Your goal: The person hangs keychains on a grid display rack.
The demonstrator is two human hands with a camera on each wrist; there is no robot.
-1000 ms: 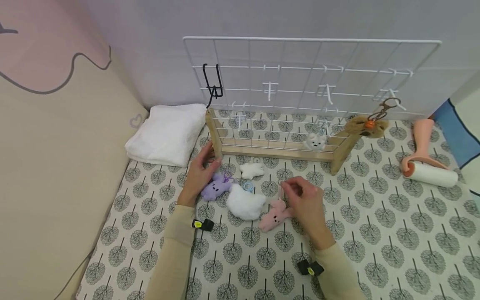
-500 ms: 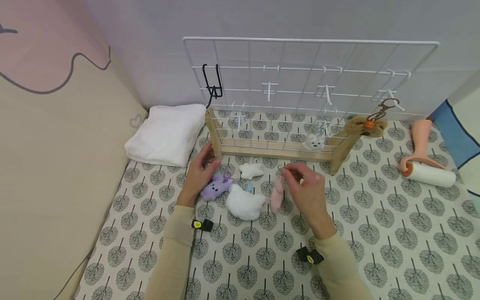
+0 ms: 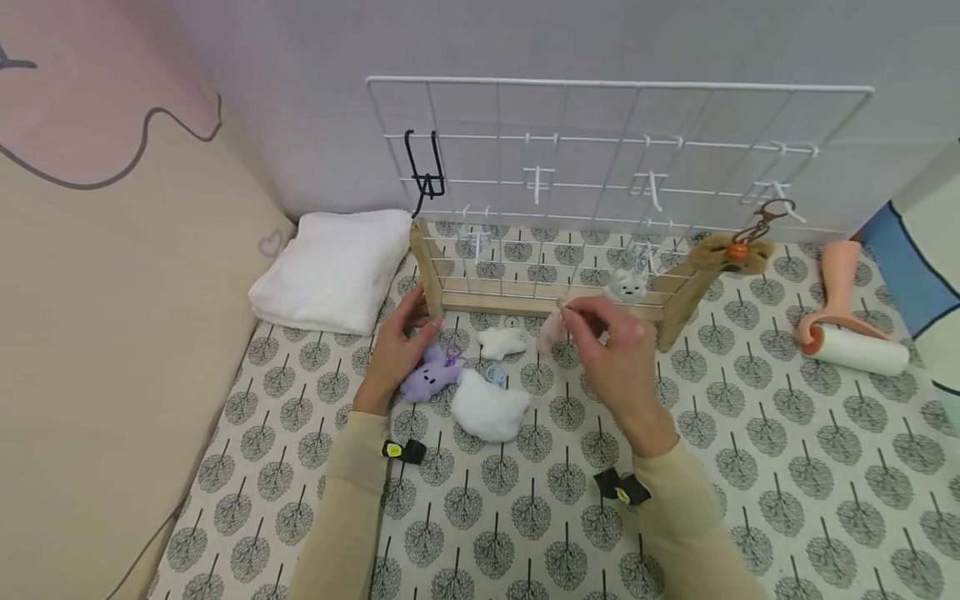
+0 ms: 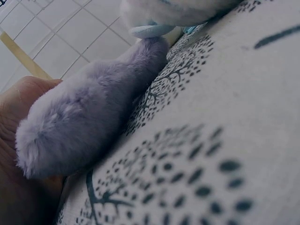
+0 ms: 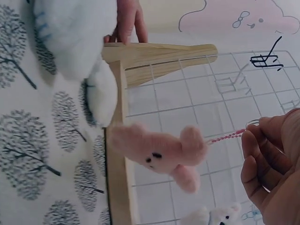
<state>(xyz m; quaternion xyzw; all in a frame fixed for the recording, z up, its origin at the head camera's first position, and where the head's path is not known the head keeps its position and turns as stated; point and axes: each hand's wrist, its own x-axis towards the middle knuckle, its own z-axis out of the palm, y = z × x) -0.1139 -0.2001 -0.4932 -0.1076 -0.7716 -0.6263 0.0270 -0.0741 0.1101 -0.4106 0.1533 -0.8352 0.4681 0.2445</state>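
Note:
My right hand [image 3: 617, 354] pinches the metal ring of a pink plush keychain [image 5: 161, 150]. The toy dangles on its pink cord, lifted off the cloth, in front of the white wire grid rack [image 3: 495, 81]. At the rack's left end, my left hand [image 3: 401, 350] grips the wooden foot [image 3: 429, 271] between thumb and fingers. A purple plush keychain [image 3: 431, 377] lies beside that hand, its furry body filling much of the left wrist view. To its right on the cloth are a larger white plush [image 3: 489, 408] with a blue ring and a small white star-shaped plush [image 3: 501, 342].
White hooks [image 3: 537, 183] and a black hook [image 3: 427, 179] hang on the grid. A white bear charm [image 3: 627, 285] and a brown bear keychain [image 3: 731, 252] hang at its right. A folded white towel [image 3: 333, 271] lies left, a lint roller [image 3: 855, 348] right.
The pink plush keychain has been lifted off the cloth by its ring. My right hand has carried it forward toward the rack; my left hand has stayed on the foot.

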